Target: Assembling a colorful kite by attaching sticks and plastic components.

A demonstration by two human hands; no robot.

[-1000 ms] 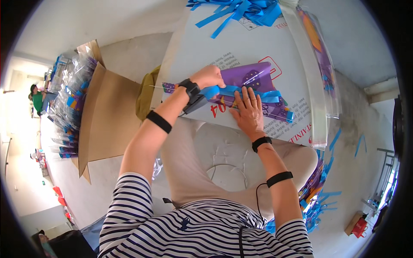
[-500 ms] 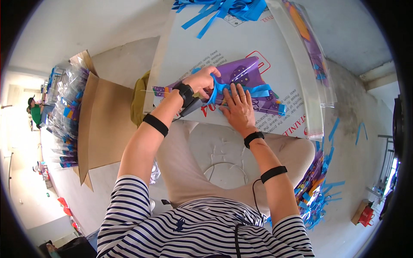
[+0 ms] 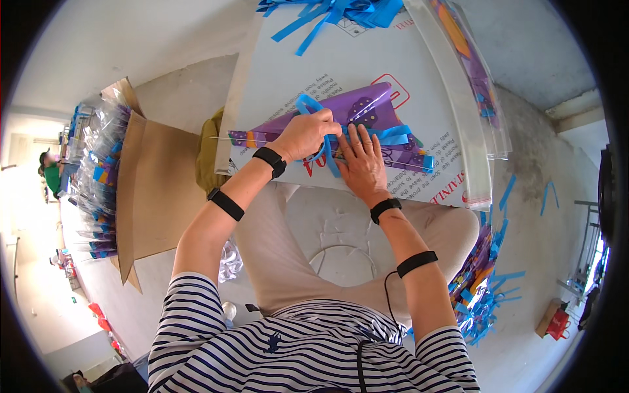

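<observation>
A purple printed sheet [image 3: 375,98] with dark dotted shapes lies folded on the white table [image 3: 288,62] in front of me. A thin rod [image 3: 221,137] sticks out from its left end. Across the sheet runs a blue ribbon [image 3: 395,137], looping above and below my left hand [image 3: 304,136]. The fingers of that hand are pinched together on the ribbon, near the sheet's middle. Just to the right, my right hand [image 3: 365,164] lies flat over the sheet and ribbon with its fingers stretched out, pressing them to the table.
Blue ribbons [image 3: 354,12] lie heaped at the table's far edge. Clear plastic sleeves [image 3: 462,124] line its right side. On the left stands a cardboard box [image 3: 157,187] beside many plastic-wrapped packets [image 3: 101,167]. More purple sheets and ribbons [image 3: 481,295] are piled by my right leg.
My left hand has moved slightly right, toward my right hand, drawing the ribbon into a loop above the sheet. The dark object by my left wrist no longer shows. My right hand stays put.
</observation>
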